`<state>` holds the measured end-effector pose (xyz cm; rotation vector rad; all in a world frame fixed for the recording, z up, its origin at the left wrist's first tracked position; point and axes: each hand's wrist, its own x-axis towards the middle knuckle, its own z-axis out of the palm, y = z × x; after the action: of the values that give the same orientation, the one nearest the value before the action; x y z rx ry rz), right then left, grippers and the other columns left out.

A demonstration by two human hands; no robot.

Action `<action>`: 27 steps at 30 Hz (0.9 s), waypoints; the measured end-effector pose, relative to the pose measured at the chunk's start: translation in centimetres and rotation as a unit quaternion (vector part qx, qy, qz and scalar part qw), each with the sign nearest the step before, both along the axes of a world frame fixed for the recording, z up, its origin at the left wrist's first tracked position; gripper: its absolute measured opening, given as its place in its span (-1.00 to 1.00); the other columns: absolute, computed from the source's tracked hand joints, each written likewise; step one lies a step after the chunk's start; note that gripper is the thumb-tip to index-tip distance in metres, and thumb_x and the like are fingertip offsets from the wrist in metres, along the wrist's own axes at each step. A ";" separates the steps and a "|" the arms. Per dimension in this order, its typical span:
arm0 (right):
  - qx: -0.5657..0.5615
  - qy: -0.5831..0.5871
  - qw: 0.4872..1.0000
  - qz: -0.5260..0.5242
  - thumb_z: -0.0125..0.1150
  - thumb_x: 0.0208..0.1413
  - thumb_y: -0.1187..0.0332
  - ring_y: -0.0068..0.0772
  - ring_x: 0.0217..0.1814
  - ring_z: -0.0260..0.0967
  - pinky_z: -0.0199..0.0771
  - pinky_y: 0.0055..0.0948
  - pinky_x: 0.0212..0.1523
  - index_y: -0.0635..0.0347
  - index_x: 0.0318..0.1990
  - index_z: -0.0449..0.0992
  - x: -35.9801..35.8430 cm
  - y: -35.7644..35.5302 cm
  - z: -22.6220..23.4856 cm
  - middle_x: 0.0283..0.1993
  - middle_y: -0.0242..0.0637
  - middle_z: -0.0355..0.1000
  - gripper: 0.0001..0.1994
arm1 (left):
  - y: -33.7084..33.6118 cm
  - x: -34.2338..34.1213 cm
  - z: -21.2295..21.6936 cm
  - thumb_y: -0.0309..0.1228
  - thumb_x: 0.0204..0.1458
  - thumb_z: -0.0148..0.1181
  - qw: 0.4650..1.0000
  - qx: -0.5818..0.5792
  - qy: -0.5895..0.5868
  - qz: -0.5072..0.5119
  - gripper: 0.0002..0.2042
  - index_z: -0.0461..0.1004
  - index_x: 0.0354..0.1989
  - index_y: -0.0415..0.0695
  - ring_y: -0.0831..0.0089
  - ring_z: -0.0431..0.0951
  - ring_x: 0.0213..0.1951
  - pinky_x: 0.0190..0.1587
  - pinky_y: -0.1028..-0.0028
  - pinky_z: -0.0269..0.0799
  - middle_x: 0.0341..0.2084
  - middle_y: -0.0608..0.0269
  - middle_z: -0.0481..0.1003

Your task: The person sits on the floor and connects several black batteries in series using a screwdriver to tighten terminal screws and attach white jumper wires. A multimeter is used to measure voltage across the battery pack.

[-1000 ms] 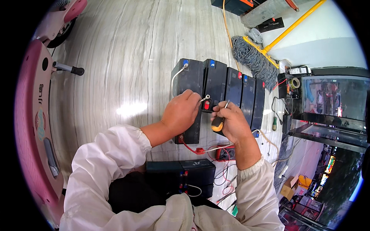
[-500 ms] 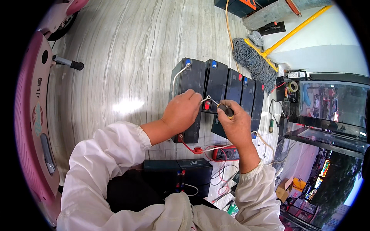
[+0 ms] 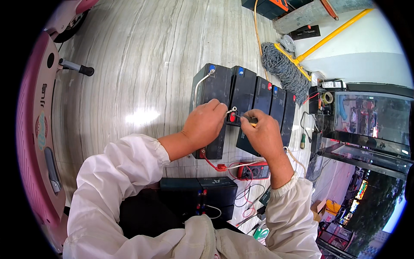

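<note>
Several black batteries (image 3: 254, 97) stand side by side on the pale stone floor, with red and blue terminal caps. My left hand (image 3: 206, 124) rests on the leftmost battery (image 3: 214, 93) and pinches the ring end of a white wire (image 3: 233, 110) over a red terminal (image 3: 233, 117). My right hand (image 3: 261, 134) grips a small tool, a screwdriver (image 3: 250, 119), its tip pointing at that same terminal. The wire's other end runs up to a blue terminal (image 3: 211, 69).
Another black battery (image 3: 207, 192) sits near my lap. A red multimeter (image 3: 254, 171) with red leads lies right of it. A pink scooter (image 3: 39, 129) runs along the left. A grey mop (image 3: 282, 69) with a yellow handle lies beyond the batteries, beside a glass door (image 3: 366, 125).
My right hand has turned so the tool's orange handle no longer shows below it; the tool now lies level toward the red terminal. The left hand stays on the wire's ring end.
</note>
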<state>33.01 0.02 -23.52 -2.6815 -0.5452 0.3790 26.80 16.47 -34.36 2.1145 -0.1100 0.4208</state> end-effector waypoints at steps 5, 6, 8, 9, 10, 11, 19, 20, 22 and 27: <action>-0.006 -0.041 0.999 -0.022 0.26 0.24 0.20 0.26 -0.25 0.53 0.50 0.01 -0.25 0.32 -0.15 0.42 0.7 1.5 0.1 -0.33 0.15 0.54 -0.68 | -0.1 0.1 0.1 -0.51 0.10 0.23 1.000 0.000 -0.005 0.003 -0.90 0.43 -0.26 -0.17 -0.03 0.52 -0.32 -0.31 0.10 0.44 -0.36 0.05 0.41; 0.009 -0.053 0.998 -0.025 0.26 0.24 0.21 0.27 -0.25 0.52 0.48 0.04 -0.26 0.31 -0.13 0.38 0.6 1.6 -0.2 -0.32 0.16 0.53 -0.68 | 0.0 0.0 0.2 -0.51 0.10 0.23 1.000 0.001 -0.002 0.003 -0.90 0.43 -0.27 -0.17 -0.04 0.52 -0.32 -0.31 0.10 0.44 -0.36 0.04 0.41; 0.021 -0.073 0.997 0.019 0.28 0.23 0.25 0.26 -0.26 0.51 0.46 0.03 -0.26 0.29 -0.10 0.35 0.4 1.4 -0.2 -0.31 0.15 0.52 -0.68 | 0.0 0.0 0.2 -0.51 0.10 0.23 1.000 -0.002 0.002 0.003 -0.90 0.43 -0.26 -0.17 -0.04 0.51 -0.31 -0.31 0.10 0.44 -0.36 0.05 0.41; 0.027 -0.083 0.995 0.041 0.30 0.22 0.28 0.25 -0.26 0.51 0.45 0.03 -0.26 0.29 -0.08 0.34 0.3 1.3 -0.2 -0.30 0.14 0.51 -0.68 | 0.0 -0.1 0.3 -0.51 0.10 0.23 1.000 -0.004 0.004 0.002 -0.90 0.43 -0.26 -0.17 -0.04 0.51 -0.31 -0.31 0.10 0.44 -0.36 0.05 0.41; 0.041 -0.094 0.993 0.060 0.30 0.21 0.29 0.24 -0.27 0.50 0.45 0.02 -0.27 0.29 -0.09 0.34 0.3 1.0 -0.4 -0.32 0.14 0.50 -0.69 | 0.0 -0.1 0.3 -0.51 0.10 0.23 1.000 -0.003 0.004 0.002 -0.90 0.43 -0.26 -0.17 -0.04 0.51 -0.31 -0.31 0.10 0.44 -0.36 0.05 0.41; 0.056 -0.105 0.990 0.078 0.31 0.20 0.31 0.24 -0.27 0.49 0.44 0.02 -0.28 0.28 -0.09 0.34 0.4 0.5 -0.7 -0.33 0.13 0.50 -0.69 | 0.0 0.0 0.2 -0.51 0.10 0.23 1.000 -0.001 0.003 0.001 -0.90 0.43 -0.26 -0.17 -0.04 0.51 -0.31 -0.31 0.10 0.44 -0.36 0.05 0.41; 0.008 -0.048 0.998 0.029 0.31 0.17 0.35 0.16 -0.19 0.44 0.44 -0.09 -0.20 0.23 -0.08 0.37 -0.1 0.1 0.0 -0.24 0.02 0.44 -0.72 | -0.1 0.0 0.0 -0.51 0.11 0.22 1.000 0.001 0.009 -0.001 -0.90 0.43 -0.25 -0.16 -0.04 0.51 -0.29 -0.29 0.10 0.44 -0.35 0.05 0.41; -0.022 -0.040 0.998 0.032 0.32 0.17 0.34 0.15 -0.18 0.44 0.44 -0.09 -0.20 0.23 -0.08 0.37 0.0 0.3 0.2 -0.24 0.01 0.44 -0.71 | -0.2 0.0 0.1 -0.51 0.11 0.22 1.000 0.000 0.007 -0.001 -0.90 0.43 -0.25 -0.17 -0.04 0.51 -0.29 -0.29 0.10 0.44 -0.35 0.05 0.41; -0.019 -0.082 0.993 0.086 0.32 0.17 0.32 0.14 -0.20 0.45 0.45 -0.09 -0.23 0.23 -0.09 0.39 0.4 0.7 0.4 -0.25 -0.01 0.45 -0.72 | -0.2 0.0 0.1 -0.51 0.11 0.22 1.000 -0.001 0.005 0.000 -0.90 0.43 -0.25 -0.17 -0.04 0.51 -0.30 -0.29 0.10 0.43 -0.35 0.05 0.40; 0.076 -0.156 0.976 0.134 0.30 0.15 0.29 0.12 -0.27 0.48 0.46 -0.04 -0.28 0.17 -0.19 0.44 0.4 1.3 0.1 -0.33 -0.07 0.48 -0.79 | -0.1 -0.1 0.0 -0.51 0.10 0.22 1.000 -0.002 0.008 0.002 -0.90 0.42 -0.25 -0.16 -0.04 0.50 -0.30 -0.30 0.09 0.43 -0.35 0.04 0.40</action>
<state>33.46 1.32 -23.45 -2.5349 -0.9907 -0.0178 26.75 16.32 -34.31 2.1144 -0.0955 0.4068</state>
